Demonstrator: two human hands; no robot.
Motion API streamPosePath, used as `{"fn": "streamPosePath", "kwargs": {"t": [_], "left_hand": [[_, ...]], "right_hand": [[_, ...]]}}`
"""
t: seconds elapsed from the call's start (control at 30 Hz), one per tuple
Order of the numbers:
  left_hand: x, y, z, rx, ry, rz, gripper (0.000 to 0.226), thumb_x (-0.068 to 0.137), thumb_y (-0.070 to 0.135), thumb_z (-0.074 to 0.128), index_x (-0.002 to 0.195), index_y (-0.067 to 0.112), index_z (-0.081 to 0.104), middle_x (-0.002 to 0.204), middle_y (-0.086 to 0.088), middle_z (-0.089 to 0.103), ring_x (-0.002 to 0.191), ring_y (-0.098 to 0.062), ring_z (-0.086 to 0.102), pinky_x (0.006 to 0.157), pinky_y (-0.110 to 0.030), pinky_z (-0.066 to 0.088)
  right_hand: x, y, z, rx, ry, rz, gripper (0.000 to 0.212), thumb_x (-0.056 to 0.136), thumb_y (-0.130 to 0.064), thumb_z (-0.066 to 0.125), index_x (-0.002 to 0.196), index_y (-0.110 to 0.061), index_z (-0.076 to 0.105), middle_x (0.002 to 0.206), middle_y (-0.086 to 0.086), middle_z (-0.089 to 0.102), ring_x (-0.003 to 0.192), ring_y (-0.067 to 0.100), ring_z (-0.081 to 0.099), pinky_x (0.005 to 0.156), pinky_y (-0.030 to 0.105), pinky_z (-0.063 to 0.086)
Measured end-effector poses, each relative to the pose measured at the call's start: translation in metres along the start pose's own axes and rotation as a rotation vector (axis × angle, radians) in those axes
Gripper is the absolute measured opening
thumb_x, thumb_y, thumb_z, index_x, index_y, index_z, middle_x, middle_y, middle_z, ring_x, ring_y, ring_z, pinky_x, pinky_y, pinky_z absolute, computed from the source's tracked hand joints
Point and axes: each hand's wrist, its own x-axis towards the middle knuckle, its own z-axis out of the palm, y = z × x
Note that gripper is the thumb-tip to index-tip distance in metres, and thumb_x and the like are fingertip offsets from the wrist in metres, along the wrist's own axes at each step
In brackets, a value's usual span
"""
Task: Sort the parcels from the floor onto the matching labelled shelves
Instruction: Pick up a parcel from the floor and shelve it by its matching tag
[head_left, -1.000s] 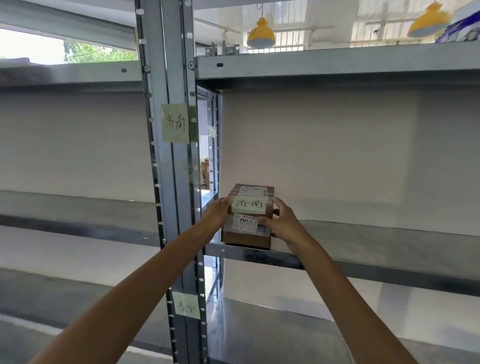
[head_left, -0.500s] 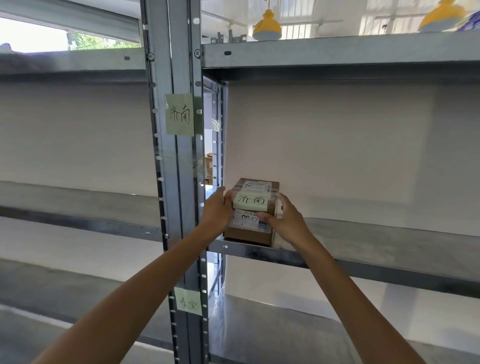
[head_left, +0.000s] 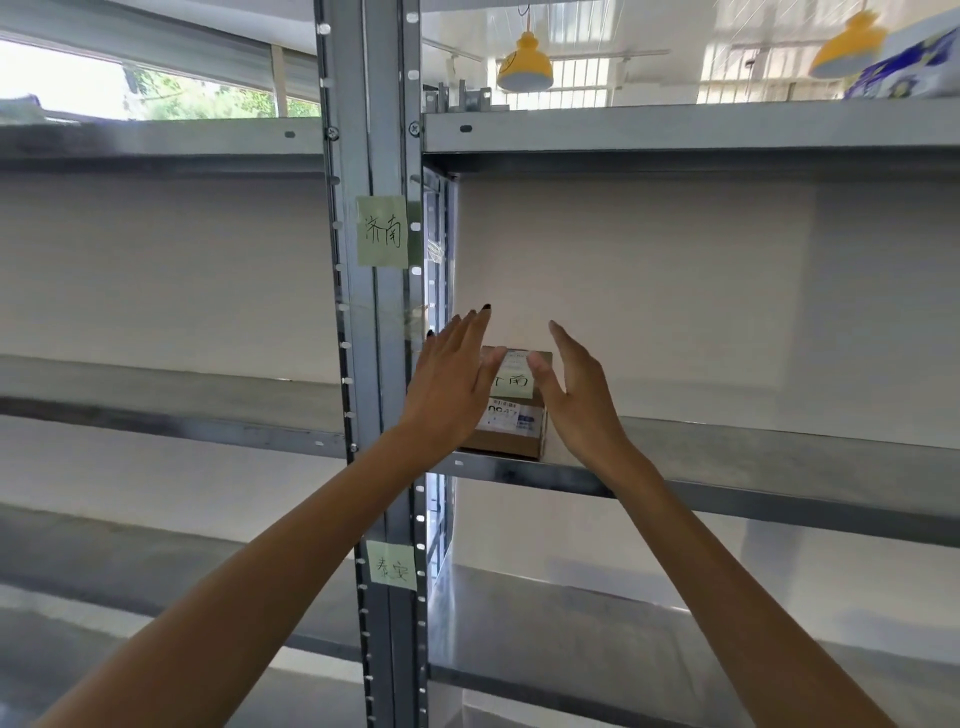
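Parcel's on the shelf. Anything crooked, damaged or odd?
Nothing stands out. The small brown cardboard parcel sits flat near the front edge of the grey metal shelf. The visible character on its green note matches the green paper label on the upright. The left hand and right hand are open.

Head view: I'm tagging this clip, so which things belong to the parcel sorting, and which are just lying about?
Job: cardboard parcel, its green note, matching post label, lower post label, middle shelf, left hand, right hand.
Lying about: yellow lamps, blue-patterned pack.
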Motion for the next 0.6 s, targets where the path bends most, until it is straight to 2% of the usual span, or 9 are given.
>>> {"fn": "streamPosePath", "kwargs": {"t": [0.17,0.27,0.33,0.43,0.53,0.6], "left_hand": [[-0.037,0.002,-0.013,0.19,-0.042,-0.005,0.069,0.09,0.059,0.01,0.15,0.027,-0.002,0.16,-0.001,-0.004,0.147,-0.018,-0.009,0.116,-0.042,-0.009],[-0.067,0.011,-0.013,0.136,-0.048,0.005,0.07,0.09,0.06,0.015,0.15,0.029,-0.002,0.16,0.001,-0.01,0.146,-0.018,-0.014,0.116,-0.042,-0.01],[-0.087,0.022,-0.007,0.032,-0.049,0.006,0.067,0.092,0.058,0.02,0.15,0.026,0.007,0.16,0.0,0.0,0.147,-0.019,-0.006,0.118,-0.044,-0.004],[-0.11,0.048,0.008,-0.085,-0.046,-0.015,0.061,0.093,0.053,0.024,0.145,0.02,0.026,0.155,-0.005,0.024,0.145,-0.025,0.017,0.118,-0.049,0.015],[-0.127,0.086,0.029,-0.211,-0.056,0.005,0.061,0.09,0.056,0.021,0.135,0.019,0.039,0.143,-0.007,0.042,0.133,-0.027,0.038,0.113,-0.047,0.031],[-0.135,0.111,0.044,-0.289,-0.095,0.051,0.054,0.092,0.053,0.026,0.133,0.021,0.042,0.138,-0.005,0.05,0.127,-0.024,0.046,0.108,-0.041,0.035]], "right_hand": [[-0.04,-0.005,-0.014,-0.127,-0.027,-0.071,0.062,0.096,-0.047,0.034,0.15,-0.025,0.013,0.158,0.001,0.02,0.146,0.023,0.014,0.12,0.044,0.014],[-0.075,0.002,-0.031,-0.113,-0.029,-0.039,0.067,0.092,-0.055,0.031,0.15,-0.029,0.011,0.16,-0.002,0.015,0.148,0.021,0.008,0.12,0.046,0.01],[-0.102,0.013,-0.045,-0.088,-0.018,0.002,0.066,0.092,-0.053,0.035,0.15,-0.029,0.014,0.159,-0.003,0.017,0.147,0.018,0.01,0.12,0.044,0.013],[-0.145,0.026,-0.063,-0.068,0.003,0.071,0.06,0.094,-0.047,0.042,0.148,-0.029,0.022,0.156,-0.006,0.023,0.144,0.014,0.021,0.118,0.037,0.022],[-0.175,0.037,-0.083,-0.147,0.014,0.114,0.056,0.093,-0.05,0.043,0.144,-0.034,0.027,0.154,-0.009,0.028,0.138,0.007,0.028,0.11,0.024,0.02],[-0.188,0.042,-0.105,-0.168,0.048,0.16,0.051,0.093,-0.048,0.045,0.14,-0.034,0.032,0.147,-0.009,0.039,0.125,-0.001,0.036,0.101,0.013,0.023]]}}
